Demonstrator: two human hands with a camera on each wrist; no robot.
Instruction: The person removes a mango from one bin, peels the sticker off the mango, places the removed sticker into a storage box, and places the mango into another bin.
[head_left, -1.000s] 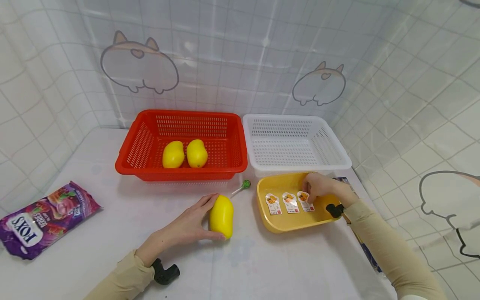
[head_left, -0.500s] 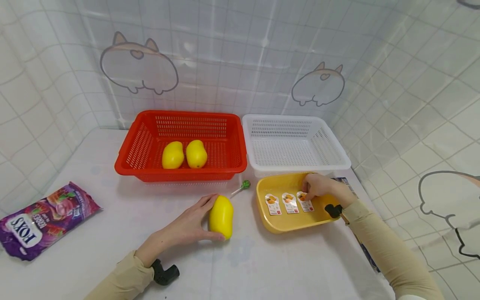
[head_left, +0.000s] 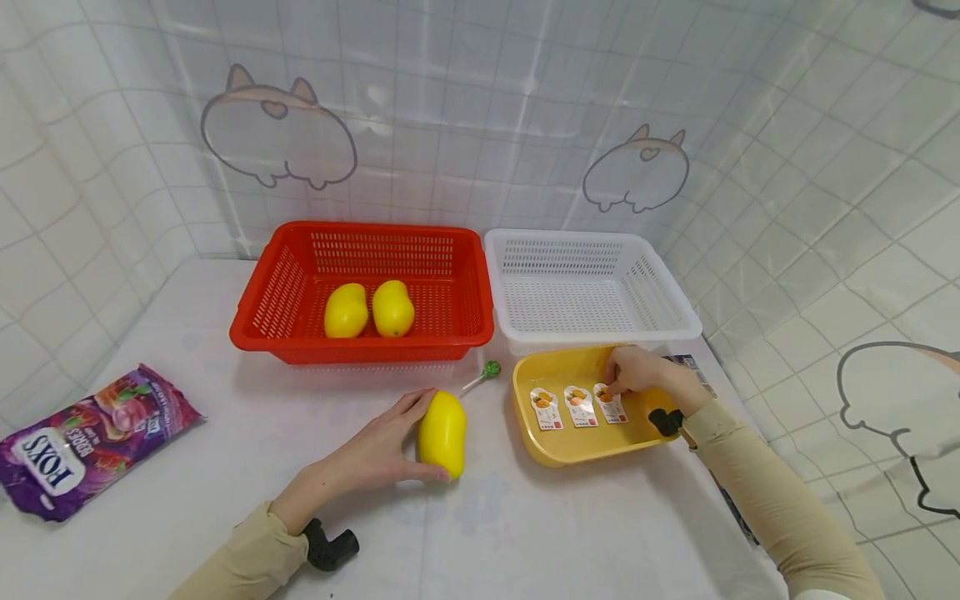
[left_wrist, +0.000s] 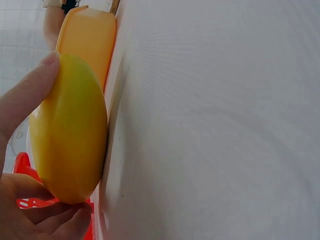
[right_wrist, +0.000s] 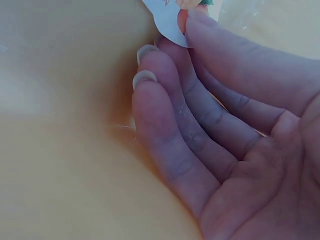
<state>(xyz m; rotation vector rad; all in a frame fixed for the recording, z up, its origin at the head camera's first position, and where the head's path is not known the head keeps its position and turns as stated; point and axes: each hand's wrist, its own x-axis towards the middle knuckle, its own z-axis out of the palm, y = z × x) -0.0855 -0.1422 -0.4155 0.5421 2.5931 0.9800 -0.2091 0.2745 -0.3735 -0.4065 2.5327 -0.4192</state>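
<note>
My left hand holds a yellow mango on the white tabletop, with the thumb at its near end and the fingers at its far end. In the left wrist view, the mango sits between the thumb and the curled fingers. My right hand reaches into a yellow basin. Its thumb and fingers pinch the top of the rightmost of three fruit-picture labels lined up inside. The right wrist view shows the thumb over the white label's edge with fingers behind it.
Two more mangoes lie in a red basket at the back. Right of it stands a white basket. A green lollipop lies near the basin. A purple snack bag is at left; a dark packet shows partly behind the basin.
My right thumb and fingers have shifted slightly upward on the rightmost label. The left hand and the mango have stayed in place.
</note>
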